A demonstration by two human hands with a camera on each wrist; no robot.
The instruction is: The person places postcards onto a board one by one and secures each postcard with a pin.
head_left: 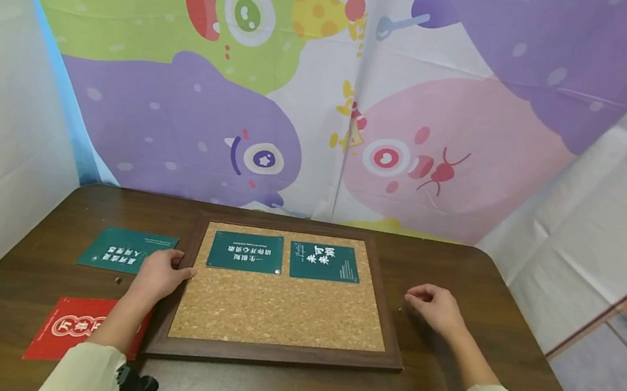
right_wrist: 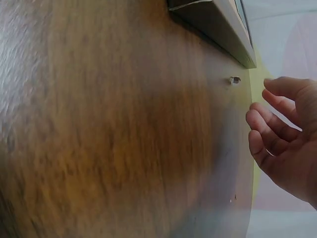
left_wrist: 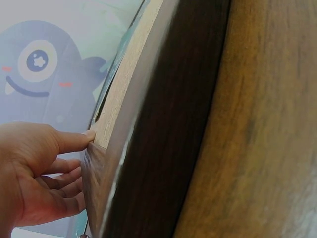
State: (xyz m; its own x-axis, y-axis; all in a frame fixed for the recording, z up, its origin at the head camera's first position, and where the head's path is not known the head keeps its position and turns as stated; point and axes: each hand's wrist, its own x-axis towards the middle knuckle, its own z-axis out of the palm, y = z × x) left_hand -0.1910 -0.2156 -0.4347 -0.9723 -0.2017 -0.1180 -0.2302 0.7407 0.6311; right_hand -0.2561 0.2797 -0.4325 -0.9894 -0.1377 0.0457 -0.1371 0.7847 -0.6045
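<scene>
Pinching a rectangular brown-framed cork board [head_left: 279,316] is the left hand [head_left: 159,274]; near the loosely curled right hand [head_left: 437,309], a tiny clear object [right_wrist: 235,80].

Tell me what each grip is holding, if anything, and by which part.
The left grip holds the corkboard by the left side of its frame, thumb on top. The right grip holds nothing visible.

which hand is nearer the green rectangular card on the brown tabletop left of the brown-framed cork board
Left. The left hand is just beside the green card, at the cork board's left edge; the right hand is past the board's right side.
</scene>
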